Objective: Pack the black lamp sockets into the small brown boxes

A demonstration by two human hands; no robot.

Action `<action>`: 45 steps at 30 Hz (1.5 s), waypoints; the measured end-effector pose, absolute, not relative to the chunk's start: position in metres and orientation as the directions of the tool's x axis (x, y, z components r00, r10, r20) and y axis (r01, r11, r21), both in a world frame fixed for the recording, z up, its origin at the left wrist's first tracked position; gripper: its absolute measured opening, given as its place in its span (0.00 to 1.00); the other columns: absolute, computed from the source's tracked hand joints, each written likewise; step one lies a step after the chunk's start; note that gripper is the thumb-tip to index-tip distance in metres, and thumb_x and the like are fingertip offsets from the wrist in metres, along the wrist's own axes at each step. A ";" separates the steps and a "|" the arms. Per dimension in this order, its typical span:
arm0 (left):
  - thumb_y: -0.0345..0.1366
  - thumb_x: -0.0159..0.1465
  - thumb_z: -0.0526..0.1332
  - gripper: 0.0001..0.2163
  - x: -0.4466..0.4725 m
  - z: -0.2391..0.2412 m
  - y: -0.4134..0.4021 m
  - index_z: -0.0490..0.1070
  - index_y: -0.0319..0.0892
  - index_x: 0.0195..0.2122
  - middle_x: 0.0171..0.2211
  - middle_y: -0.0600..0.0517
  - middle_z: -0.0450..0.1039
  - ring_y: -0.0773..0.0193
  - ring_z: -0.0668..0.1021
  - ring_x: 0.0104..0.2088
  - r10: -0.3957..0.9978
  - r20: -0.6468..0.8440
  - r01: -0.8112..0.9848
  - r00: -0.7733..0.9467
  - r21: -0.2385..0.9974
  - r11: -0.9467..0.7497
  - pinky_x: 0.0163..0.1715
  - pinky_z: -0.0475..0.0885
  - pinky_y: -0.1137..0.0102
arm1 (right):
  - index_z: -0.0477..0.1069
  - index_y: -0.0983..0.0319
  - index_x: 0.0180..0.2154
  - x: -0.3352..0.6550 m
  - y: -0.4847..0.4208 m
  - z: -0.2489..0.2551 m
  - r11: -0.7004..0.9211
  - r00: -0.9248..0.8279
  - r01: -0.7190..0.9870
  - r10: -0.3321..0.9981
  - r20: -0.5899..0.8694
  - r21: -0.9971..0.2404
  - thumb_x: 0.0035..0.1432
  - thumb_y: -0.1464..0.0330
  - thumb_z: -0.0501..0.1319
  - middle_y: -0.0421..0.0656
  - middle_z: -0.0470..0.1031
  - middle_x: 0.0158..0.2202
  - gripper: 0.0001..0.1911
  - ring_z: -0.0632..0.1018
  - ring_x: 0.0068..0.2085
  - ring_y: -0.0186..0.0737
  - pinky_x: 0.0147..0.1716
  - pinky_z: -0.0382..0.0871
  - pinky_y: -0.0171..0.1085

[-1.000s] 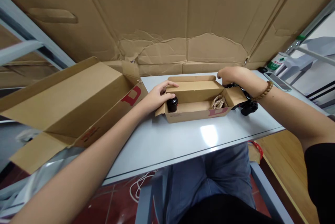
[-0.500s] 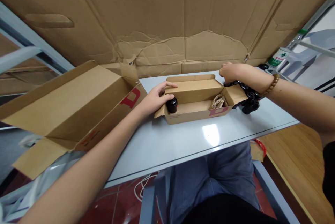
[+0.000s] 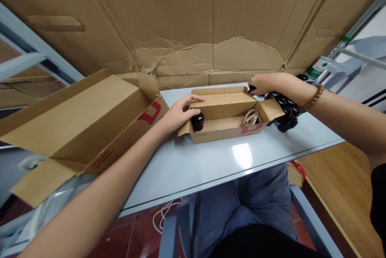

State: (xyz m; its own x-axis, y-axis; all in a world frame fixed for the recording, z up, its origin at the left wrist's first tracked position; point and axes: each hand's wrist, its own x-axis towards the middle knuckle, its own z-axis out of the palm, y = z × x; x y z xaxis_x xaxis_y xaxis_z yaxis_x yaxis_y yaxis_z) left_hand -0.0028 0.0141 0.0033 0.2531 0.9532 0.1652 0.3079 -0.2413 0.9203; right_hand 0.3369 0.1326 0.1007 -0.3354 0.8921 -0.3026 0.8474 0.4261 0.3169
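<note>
Shifted inward since the earlier frame, my right hand curls over the far corner of the cardboard box, fingertips at a small dark tip; I can't tell if they pinch it. My spread left hand rests on the box beside the black jar. Below the white table lie red floor tiles.

Red "D", small carton, large carton
</note>
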 end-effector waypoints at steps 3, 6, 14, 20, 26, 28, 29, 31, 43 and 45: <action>0.45 0.64 0.70 0.21 -0.002 0.003 0.013 0.78 0.47 0.57 0.49 0.49 0.82 0.46 0.82 0.52 0.951 0.173 0.302 0.254 0.920 -0.248 0.56 0.76 0.54 | 0.85 0.66 0.52 0.339 0.133 0.112 0.413 -0.372 0.878 0.907 -0.197 0.241 0.74 0.58 0.65 0.58 0.88 0.49 0.19 0.85 0.44 0.53 0.44 0.73 0.46; 0.44 0.64 0.69 0.20 -0.002 0.004 0.013 0.78 0.48 0.57 0.50 0.49 0.82 0.46 0.83 0.53 0.949 0.181 0.302 0.259 0.918 -0.257 0.57 0.76 0.53 | 0.81 0.65 0.60 0.341 0.131 0.122 0.371 -0.363 0.914 0.928 -0.081 0.161 0.75 0.59 0.61 0.58 0.87 0.51 0.22 0.85 0.45 0.55 0.44 0.73 0.46; 0.46 0.64 0.69 0.20 -0.003 0.005 0.015 0.78 0.48 0.56 0.49 0.49 0.82 0.47 0.83 0.49 0.947 0.182 0.343 0.263 0.900 -0.268 0.55 0.76 0.54 | 0.71 0.63 0.72 0.323 0.068 0.130 0.564 -0.525 0.809 0.821 0.225 -0.168 0.75 0.65 0.54 0.59 0.79 0.66 0.29 0.81 0.60 0.61 0.59 0.76 0.54; 0.46 0.65 0.70 0.19 -0.004 0.003 0.016 0.78 0.48 0.56 0.53 0.49 0.82 0.46 0.83 0.52 0.938 0.205 0.328 0.278 0.898 -0.294 0.55 0.77 0.55 | 0.66 0.59 0.71 0.294 0.019 0.107 0.766 -0.672 0.579 0.642 0.368 -0.278 0.75 0.66 0.54 0.57 0.76 0.68 0.27 0.77 0.67 0.60 0.69 0.71 0.60; 0.47 0.64 0.70 0.20 -0.005 0.004 0.017 0.78 0.48 0.55 0.51 0.49 0.82 0.44 0.83 0.53 0.935 0.211 0.345 0.285 0.887 -0.305 0.57 0.76 0.53 | 0.68 0.59 0.68 0.277 0.007 0.079 0.835 -0.748 0.405 0.537 0.390 -0.374 0.78 0.63 0.53 0.54 0.77 0.60 0.22 0.78 0.60 0.58 0.64 0.74 0.60; 0.47 0.65 0.70 0.20 -0.004 0.005 0.015 0.78 0.47 0.56 0.53 0.48 0.83 0.43 0.83 0.56 0.936 0.209 0.338 0.284 0.892 -0.302 0.60 0.76 0.52 | 0.68 0.59 0.68 0.276 0.007 0.073 0.841 -0.767 0.389 0.522 0.373 -0.376 0.78 0.64 0.52 0.54 0.77 0.60 0.22 0.78 0.60 0.58 0.63 0.74 0.59; 0.47 0.66 0.69 0.19 -0.003 0.006 0.014 0.78 0.47 0.56 0.54 0.48 0.83 0.43 0.82 0.57 0.937 0.206 0.337 0.282 0.893 -0.298 0.60 0.75 0.52 | 0.68 0.58 0.68 0.277 0.006 0.071 0.841 -0.772 0.392 0.521 0.365 -0.373 0.78 0.65 0.52 0.54 0.76 0.61 0.22 0.78 0.60 0.57 0.63 0.74 0.59; 0.47 0.66 0.69 0.19 -0.003 0.007 0.011 0.78 0.47 0.56 0.55 0.48 0.83 0.42 0.82 0.58 0.940 0.203 0.341 0.273 0.894 -0.292 0.61 0.75 0.52 | 0.68 0.57 0.69 0.279 0.004 0.069 0.840 -0.773 0.403 0.524 0.356 -0.362 0.77 0.67 0.51 0.55 0.75 0.63 0.24 0.78 0.61 0.58 0.63 0.74 0.59; 0.44 0.65 0.68 0.19 -0.004 0.009 0.010 0.79 0.47 0.57 0.52 0.49 0.82 0.45 0.82 0.54 0.950 0.183 0.384 0.253 0.882 -0.272 0.59 0.75 0.53 | 0.69 0.61 0.62 0.281 0.005 0.058 0.853 -0.810 0.413 0.504 0.299 -0.320 0.77 0.66 0.54 0.54 0.74 0.53 0.17 0.79 0.50 0.54 0.52 0.79 0.53; 0.44 0.66 0.68 0.19 -0.004 0.009 0.010 0.79 0.48 0.57 0.52 0.49 0.82 0.45 0.81 0.53 0.951 0.183 0.394 0.249 0.878 -0.272 0.59 0.75 0.52 | 0.70 0.60 0.61 0.282 0.005 0.059 0.855 -0.813 0.419 0.503 0.293 -0.305 0.77 0.67 0.54 0.53 0.74 0.52 0.16 0.79 0.49 0.53 0.51 0.79 0.51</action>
